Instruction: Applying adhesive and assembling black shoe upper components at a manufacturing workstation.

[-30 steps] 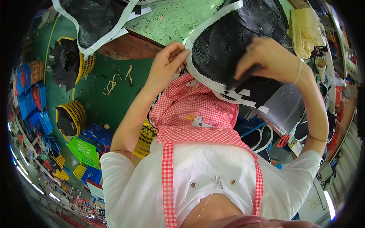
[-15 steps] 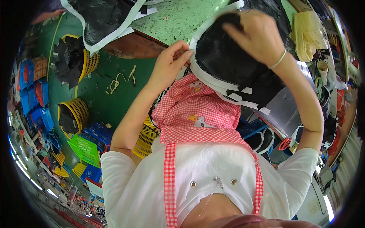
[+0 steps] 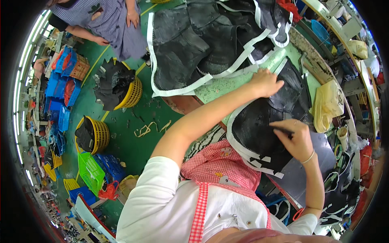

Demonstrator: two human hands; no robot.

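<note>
A black leather-like piece point(image 3: 251, 125) with a white tape edge lies over the near edge of the green work table. Its loose tape ends hang toward my checked apron. My left hand point(image 3: 265, 83) reaches across to the piece's far part, its fingers curled down by the white edge; what they hold, if anything, is hidden. My right hand point(image 3: 298, 139) is over the middle of the piece, thumb and fingers bent toward each other. Something dark shows between them, too unclear to name. More black pieces with white edges point(image 3: 190, 48) lie at the far left of the table.
Yellow baskets point(image 3: 131, 93) with black scraps stand on the green floor at left, near blue crates point(image 3: 60, 87) and a green basket point(image 3: 91, 170). Another person point(image 3: 107, 24) is beyond the table. A yellowish plastic container point(image 3: 330, 99) stands at right.
My left hand has left the near left edge of the piece and stretched to its far part. My right hand has come nearer. The view has turned, bringing the other person in.
</note>
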